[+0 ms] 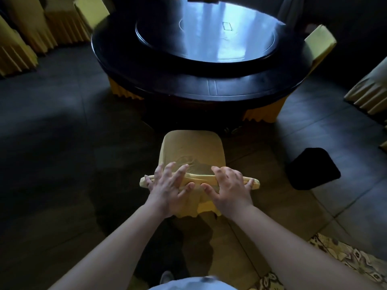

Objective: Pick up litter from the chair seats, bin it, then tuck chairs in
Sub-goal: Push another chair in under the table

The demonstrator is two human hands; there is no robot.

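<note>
A chair in a yellow cloth cover [193, 149] stands right in front of me, its seat facing the round dark table [199, 80]. The seat shows only cloth wrinkles and no litter that I can make out. My left hand [167, 189] rests on the left part of the chair's top rail [200, 178], fingers spread and draped over it. My right hand [229, 185] lies on the right part of the same rail, fingers curled over the edge. The chair's front edge sits a short gap away from the table's rim.
A black bin [312, 168] stands on the tiled floor to the right of the chair. More yellow-covered chairs sit at the table's left [92, 11] and right [320, 42], and others line the far left [18, 42] and right edge [370, 93]. A patterned rug [345, 260] lies at the lower right.
</note>
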